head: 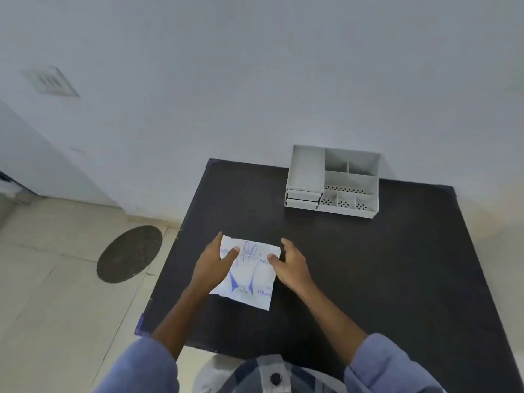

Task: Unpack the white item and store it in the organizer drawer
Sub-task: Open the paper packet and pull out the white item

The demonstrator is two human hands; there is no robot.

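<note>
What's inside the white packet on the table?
Cannot tell: the white packet is opaque. Only blue glove outlines and print show on it. Both hands, left hand and right hand, rest on its edges.

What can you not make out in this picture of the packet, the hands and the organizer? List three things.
Head view:
- Packet contents: hidden by its printed wrapper.
- Packet's left edge: covered by the left hand; right hand overlaps the right edge.
- Organizer drawers: shut, insides unseen.

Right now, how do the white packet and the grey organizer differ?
The white packet lies flat and printed in blue under both hands; the grey organizer stands untouched at the table's far edge. The packet is thin and crinkled, while the organizer is a rigid box with compartments. Both rest on the dark table.
</note>
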